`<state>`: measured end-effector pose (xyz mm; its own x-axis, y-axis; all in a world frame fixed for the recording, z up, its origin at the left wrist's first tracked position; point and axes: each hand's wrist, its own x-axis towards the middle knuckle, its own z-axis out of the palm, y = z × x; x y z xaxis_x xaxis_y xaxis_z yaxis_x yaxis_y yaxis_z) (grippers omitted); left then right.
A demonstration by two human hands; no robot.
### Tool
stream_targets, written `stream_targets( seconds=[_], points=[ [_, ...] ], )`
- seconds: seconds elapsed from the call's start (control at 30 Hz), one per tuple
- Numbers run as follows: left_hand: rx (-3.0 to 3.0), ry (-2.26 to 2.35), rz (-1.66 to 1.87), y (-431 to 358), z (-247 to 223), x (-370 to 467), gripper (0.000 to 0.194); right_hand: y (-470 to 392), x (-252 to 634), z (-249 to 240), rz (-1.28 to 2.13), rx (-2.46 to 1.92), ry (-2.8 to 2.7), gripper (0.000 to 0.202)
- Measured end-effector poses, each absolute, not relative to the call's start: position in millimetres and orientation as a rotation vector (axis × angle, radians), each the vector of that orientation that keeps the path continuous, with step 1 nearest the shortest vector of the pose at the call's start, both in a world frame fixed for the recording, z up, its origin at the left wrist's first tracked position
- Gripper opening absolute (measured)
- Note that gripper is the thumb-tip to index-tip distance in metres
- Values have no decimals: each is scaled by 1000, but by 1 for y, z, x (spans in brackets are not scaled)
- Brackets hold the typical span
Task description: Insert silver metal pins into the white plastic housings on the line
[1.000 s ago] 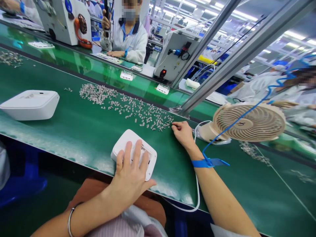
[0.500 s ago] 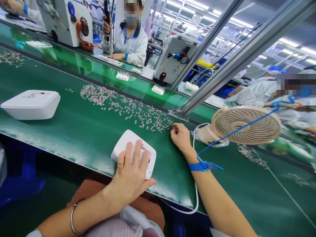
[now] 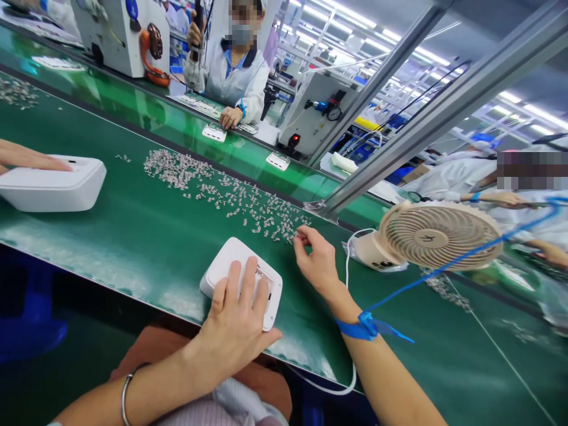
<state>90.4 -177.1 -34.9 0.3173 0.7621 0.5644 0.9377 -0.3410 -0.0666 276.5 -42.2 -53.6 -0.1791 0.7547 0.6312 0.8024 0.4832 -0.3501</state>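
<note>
A white plastic housing with a recessed opening lies on the green work surface in front of me. My left hand rests flat on top of it, fingers spread and partly covering the opening. Beyond the housing, small metal parts are strewn in a long loose heap. At the near right end of that heap is my right hand, thumb and fingertips pinched together. Whatever may be between those fingertips is too small to make out. A blue wrist strap circles my right wrist.
A beige fan stands right of my right hand, with a white cable beside it. Another white housing sits at left under another person's hand. Opposite, a co-worker reaches toward a white part on the far belt.
My right hand has shifted left and slightly nearer me along the parts' edge. Another person's hand has come onto the left housing. The co-worker opposite has reached toward the belt.
</note>
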Motion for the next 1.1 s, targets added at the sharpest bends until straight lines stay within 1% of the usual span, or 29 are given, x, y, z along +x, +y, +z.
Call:
stream_targets(
  seconds=[0.13, 0.33, 0.43, 0.67, 0.87, 1.1],
  points=[
    [-2203, -1513, -635, -178, -34, 90, 71, -61, 257, -43, -97, -1085, -2058, 12],
    [-2198, -1511, -631, -177, -35, 91, 71, -76, 243, -35, -130, -976, -2136, 18],
    [-2196, -1508, -647, -176, -37, 91, 71, -82, 240, -32, -105, -977, -2140, 19],
    [-2186, -1513, -662, -176, -38, 92, 73, -89, 238, -26, 21, -968, -2161, 15],
    [-2031, -1648, -556, -174, -37, 98, 80, -93, 237, -23, 134, -1009, -2129, 13],
    [-2006, -1683, -483, -174, -38, 101, 81, -95, 236, -22, 308, -1025, -2067, 14]
  ],
)
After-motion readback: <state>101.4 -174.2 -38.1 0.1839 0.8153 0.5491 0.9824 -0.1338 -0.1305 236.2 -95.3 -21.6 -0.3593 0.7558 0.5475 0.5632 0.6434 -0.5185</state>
